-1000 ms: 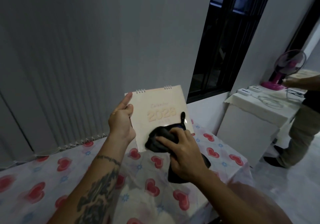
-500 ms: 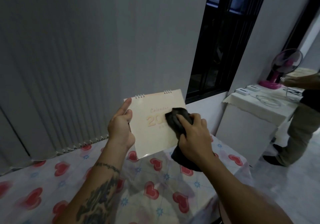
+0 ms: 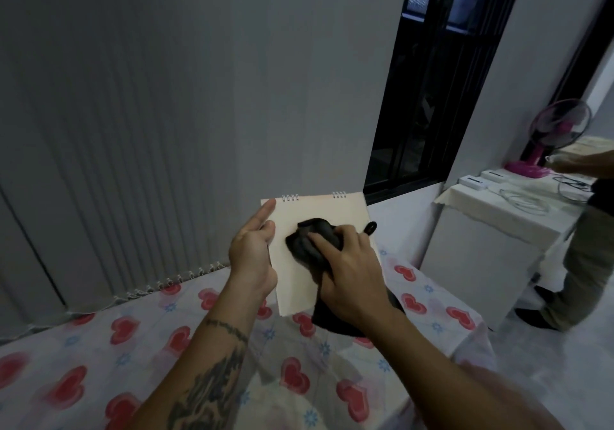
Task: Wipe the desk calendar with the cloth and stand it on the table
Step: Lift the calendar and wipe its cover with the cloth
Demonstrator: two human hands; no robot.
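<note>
Heart-print cloth covers the table (image 3: 139, 346) below. Left hand (image 3: 253, 256) clamps the desk calendar's (image 3: 319, 210) left edge, holding it upright in the air — right hand (image 3: 352, 280) grips the dark cloth (image 3: 310, 240) bunched against its face. Wiping looks underway; standing it on the table remains.

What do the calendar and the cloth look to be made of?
Calendar: probably stiff card or paper, smooth cream face, metal wire loops on top. Cloth: soft dark fabric, bunched under the right hand and hanging limp; weave unclear.
</note>
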